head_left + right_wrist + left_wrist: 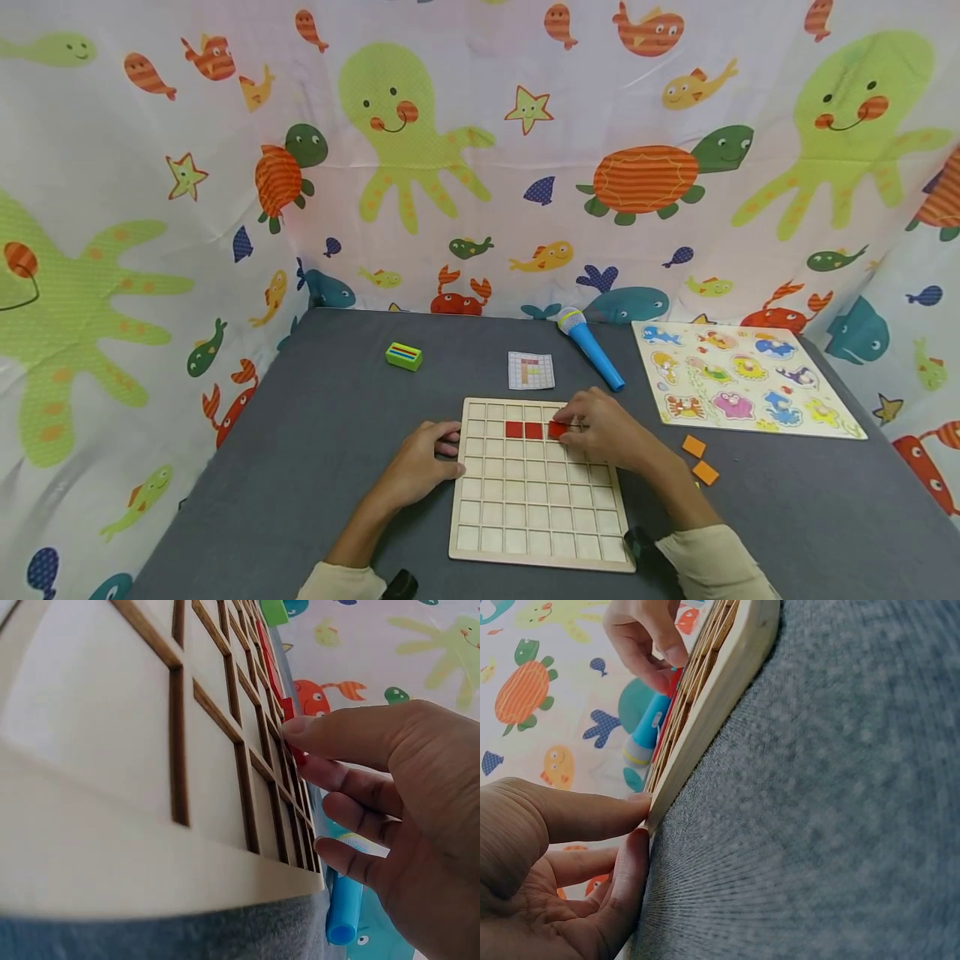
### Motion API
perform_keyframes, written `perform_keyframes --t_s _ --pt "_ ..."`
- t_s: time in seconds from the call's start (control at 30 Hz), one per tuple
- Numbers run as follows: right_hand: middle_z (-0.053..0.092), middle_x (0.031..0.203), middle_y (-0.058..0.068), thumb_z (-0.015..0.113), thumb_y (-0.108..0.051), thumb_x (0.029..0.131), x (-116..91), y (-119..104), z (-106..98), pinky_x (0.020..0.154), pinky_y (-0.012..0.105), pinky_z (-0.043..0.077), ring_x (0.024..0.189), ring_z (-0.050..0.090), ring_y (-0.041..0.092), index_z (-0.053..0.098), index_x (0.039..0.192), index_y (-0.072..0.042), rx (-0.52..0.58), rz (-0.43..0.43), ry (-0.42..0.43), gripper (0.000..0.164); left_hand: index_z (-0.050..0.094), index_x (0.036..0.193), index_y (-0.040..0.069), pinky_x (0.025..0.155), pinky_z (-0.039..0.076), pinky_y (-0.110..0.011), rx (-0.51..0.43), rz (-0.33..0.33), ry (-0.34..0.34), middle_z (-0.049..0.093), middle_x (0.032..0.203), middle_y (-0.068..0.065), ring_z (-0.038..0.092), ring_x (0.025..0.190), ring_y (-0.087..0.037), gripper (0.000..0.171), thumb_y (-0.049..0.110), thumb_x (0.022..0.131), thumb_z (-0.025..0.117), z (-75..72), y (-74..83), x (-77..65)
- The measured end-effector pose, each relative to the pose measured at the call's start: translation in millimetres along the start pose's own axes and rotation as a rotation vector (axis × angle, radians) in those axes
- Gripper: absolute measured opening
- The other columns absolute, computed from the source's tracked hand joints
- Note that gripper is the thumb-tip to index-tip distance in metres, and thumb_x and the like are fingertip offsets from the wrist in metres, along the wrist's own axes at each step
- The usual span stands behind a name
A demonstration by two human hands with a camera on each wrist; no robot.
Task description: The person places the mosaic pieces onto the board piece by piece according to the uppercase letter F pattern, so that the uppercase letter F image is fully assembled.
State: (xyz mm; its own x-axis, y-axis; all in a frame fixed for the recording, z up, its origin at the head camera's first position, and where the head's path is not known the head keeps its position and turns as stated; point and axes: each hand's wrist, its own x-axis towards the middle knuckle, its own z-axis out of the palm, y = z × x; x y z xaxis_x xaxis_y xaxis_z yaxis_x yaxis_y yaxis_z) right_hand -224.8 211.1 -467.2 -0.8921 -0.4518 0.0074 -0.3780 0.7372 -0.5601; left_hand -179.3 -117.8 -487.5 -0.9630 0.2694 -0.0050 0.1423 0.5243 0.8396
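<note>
A pale wooden grid board (516,515) lies on the dark table. Two red square tiles (523,430) sit side by side in its second row from the far edge. My right hand (603,429) pinches another red square tile (288,709) between thumb and forefinger, tilted at the grid just right of those two; its other fingers are bent loosely. At the board's left edge, my left hand (416,467) holds the rim with thumb and fingertips, and in the left wrist view these press on the wooden side (727,697).
Beyond the board lie a small card with a printed grid (531,371), a blue toy microphone (596,350) and a green striped block (404,357). At right are a sea-animal puzzle board (750,379) and two orange square tiles (693,447). A printed curtain (480,167) stands behind.
</note>
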Motion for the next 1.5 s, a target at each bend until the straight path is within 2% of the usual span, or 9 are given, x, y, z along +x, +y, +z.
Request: perform_keyframes --t_s 0.3,0.7,0.9,1.27,1.5 --pt "0.069 0.108 -0.003 0.079 -0.019 0.094 3.6 -0.5 1.5 0.085 0.039 0.05 0.103 0.052 0.018 0.081 0.117 -0.011 -0.011 0.016 -0.011 0.025 0.062 0.142 -0.004 0.092 0.055 -0.039 -0.002 0.002 -0.004 0.062 0.122 -0.012 0.067 0.107 -0.023 0.061 0.001 0.086 0.082 -0.3 -0.4 1.4" --pt "0.069 0.1 -0.006 0.079 -0.017 0.094 -1.0 -1.3 1.1 0.081 0.036 0.048 0.098 0.053 0.015 0.08 0.117 -0.013 0.002 -0.006 0.0 0.023 0.062 0.141 -0.005 0.091 0.055 -0.041 -0.01 0.005 -0.005 0.062 0.121 -0.012 0.067 0.107 -0.024 0.061 0.0 0.084 0.083 -1.1 1.4 0.0" --pt "0.069 0.102 -0.006 0.078 -0.021 0.095 -9.5 -0.8 -1.5 0.081 0.036 0.048 0.098 0.054 0.016 0.079 0.12 -0.011 -0.003 -0.026 0.012 0.026 0.062 0.142 -0.004 0.092 0.055 -0.041 -0.008 -0.001 -0.009 0.062 0.121 -0.012 0.067 0.107 -0.024 0.061 0.0 0.085 0.083 -0.8 2.4 -0.7" --pt "0.068 0.102 -0.004 0.079 -0.024 0.096 -30.3 4.6 -17.8 0.082 0.039 0.049 0.1 0.057 0.021 0.077 0.122 -0.011 -0.015 0.012 0.036 0.029 0.062 0.142 -0.004 0.091 0.055 -0.04 -0.004 0.001 -0.004 0.062 0.121 -0.013 0.067 0.106 -0.024 0.06 0.0 0.085 0.082 -0.1 -0.1 -0.1" --pt "0.07 0.106 -0.004 0.082 -0.024 0.094 -48.9 16.4 -28.0 0.081 0.039 0.05 0.099 0.054 0.018 0.078 0.121 -0.012 -0.056 0.038 0.066 0.03 0.061 0.142 -0.004 0.092 0.054 -0.041 -0.003 -0.007 -0.005 0.062 0.122 -0.013 0.066 0.107 -0.023 0.06 0.0 0.086 0.081 -0.8 0.8 1.3"
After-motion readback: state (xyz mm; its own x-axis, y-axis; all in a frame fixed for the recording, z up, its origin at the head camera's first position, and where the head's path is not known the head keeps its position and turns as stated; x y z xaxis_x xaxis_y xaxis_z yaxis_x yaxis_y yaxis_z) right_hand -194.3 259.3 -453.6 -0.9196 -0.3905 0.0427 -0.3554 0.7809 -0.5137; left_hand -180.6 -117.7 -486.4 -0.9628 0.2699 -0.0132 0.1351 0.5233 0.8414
